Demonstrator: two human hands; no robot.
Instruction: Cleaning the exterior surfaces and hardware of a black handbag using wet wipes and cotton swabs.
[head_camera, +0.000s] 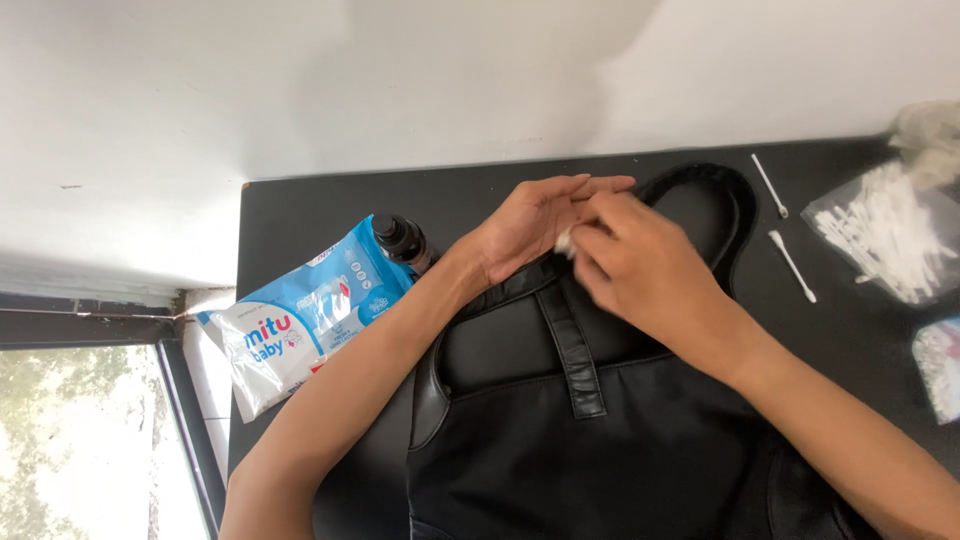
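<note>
A black leather handbag (560, 430) lies flat on a black table (300, 215), its looped handle (735, 205) pointing toward the wall. My left hand (525, 225) rests on the bag's upper edge, palm partly up, fingers stretched out. My right hand (640, 265) is above the bag next to the left one, pinching a small white wad (566, 241) between its fingertips. The wad sits right where the two hands meet, near the base of the handle.
A blue and white wet-wipe pack (300, 325) lies left of the bag, beside a dark bottle (402, 241) with a black cap. Two loose cotton swabs (792, 265) and a clear bag of swabs (885, 230) lie at the right. A window is at lower left.
</note>
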